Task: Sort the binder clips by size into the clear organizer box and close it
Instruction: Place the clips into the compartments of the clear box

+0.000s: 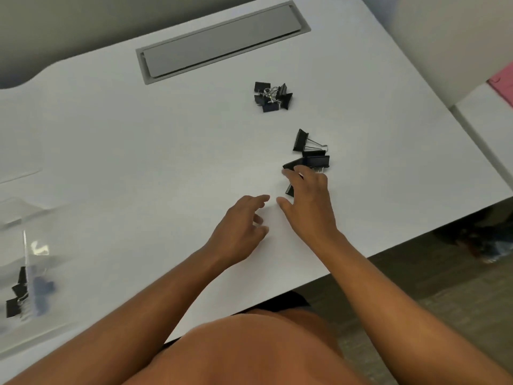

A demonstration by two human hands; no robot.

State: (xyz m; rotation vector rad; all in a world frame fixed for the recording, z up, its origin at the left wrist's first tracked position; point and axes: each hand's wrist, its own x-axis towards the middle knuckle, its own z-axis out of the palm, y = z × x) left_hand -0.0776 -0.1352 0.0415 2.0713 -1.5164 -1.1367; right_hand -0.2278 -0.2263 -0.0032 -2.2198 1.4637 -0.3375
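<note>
A heap of small black binder clips (272, 96) lies far out on the white table (138, 151). Closer to me is a group of larger black binder clips (312, 154). My right hand (306, 201) reaches over the near end of that group, fingers spread and touching one clip; another clip (289, 190) shows under its palm. My left hand (238, 229) hovers just left of it, fingers loosely curled and holding nothing. The clear organizer box (30, 262) stands open at the left edge with a few black clips (18, 294) inside one compartment.
A grey cable hatch (222, 43) is set into the table at the back. The table's right edge runs diagonally past the clips. A pink object (503, 84) lies on a neighbouring surface at the far right. Floor shows below the table edge.
</note>
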